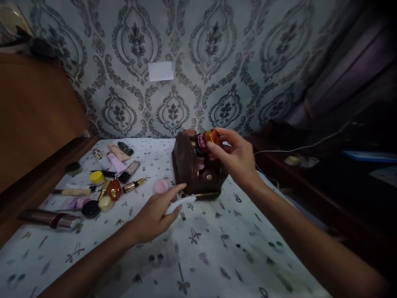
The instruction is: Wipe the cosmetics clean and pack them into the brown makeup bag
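Observation:
A dark brown zippered bag stands upright on the patterned cloth, its top open toward the right. At that opening, my right hand pinches a small bottle with a dark red label and an amber end. Whether the bottle touches the bag is hard to tell. My left hand is low in front of the bag, closed on a folded white tissue between thumb and fingers. Its index finger reaches close to the bag's lower front corner. Just beyond this hand lies a round pink puff.
Several cosmetics lie at the left, among them a yellow-lidded jar, a red-orange bottle and a long metallic tube. A wooden cabinet borders the left side; a patterned wall stands behind. A white cable runs at the right.

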The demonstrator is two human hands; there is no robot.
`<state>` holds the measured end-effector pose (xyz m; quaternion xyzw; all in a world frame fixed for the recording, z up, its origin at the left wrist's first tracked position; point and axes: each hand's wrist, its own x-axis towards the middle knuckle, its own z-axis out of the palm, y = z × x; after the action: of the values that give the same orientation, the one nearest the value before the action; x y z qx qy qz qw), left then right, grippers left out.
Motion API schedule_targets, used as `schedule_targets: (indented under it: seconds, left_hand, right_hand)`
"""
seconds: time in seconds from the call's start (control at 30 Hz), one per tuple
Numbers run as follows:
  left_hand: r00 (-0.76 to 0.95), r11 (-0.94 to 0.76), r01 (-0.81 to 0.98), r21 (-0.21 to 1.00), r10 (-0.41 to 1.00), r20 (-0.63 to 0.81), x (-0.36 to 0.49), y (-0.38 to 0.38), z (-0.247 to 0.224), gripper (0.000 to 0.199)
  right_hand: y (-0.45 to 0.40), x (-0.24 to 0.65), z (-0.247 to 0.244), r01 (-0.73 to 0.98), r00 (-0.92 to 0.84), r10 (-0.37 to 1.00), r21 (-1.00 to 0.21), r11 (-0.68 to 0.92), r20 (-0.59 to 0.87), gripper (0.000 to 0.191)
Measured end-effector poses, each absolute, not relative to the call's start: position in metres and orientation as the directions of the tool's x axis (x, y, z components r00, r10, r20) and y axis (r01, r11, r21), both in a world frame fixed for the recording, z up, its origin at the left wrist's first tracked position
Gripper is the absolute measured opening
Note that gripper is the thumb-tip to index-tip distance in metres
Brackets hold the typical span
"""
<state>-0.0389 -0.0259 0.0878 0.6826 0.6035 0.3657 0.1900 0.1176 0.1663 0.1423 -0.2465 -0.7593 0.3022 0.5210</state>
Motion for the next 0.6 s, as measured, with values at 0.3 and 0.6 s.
schedule_targets:
  seconds: [0.3,0.6]
  left_hand:
    - [-0.042,-0.15,0.662,0.734,0.971,0.236,0.016,0.052,0.08,0.076]
    - [-0.023,-0.133,0.54,0.831,0.985,0.172,0.021,0.042,0.068,0.049]
  right_hand:
    - [0.212,0.123,0.153,0.509,-0.688,0.674,-0.484,0.712,0.269,0.032]
    - [0.214,0.101,0.169,0.518,-0.851,0.521,-0.063,0.853,0.064,0.028]
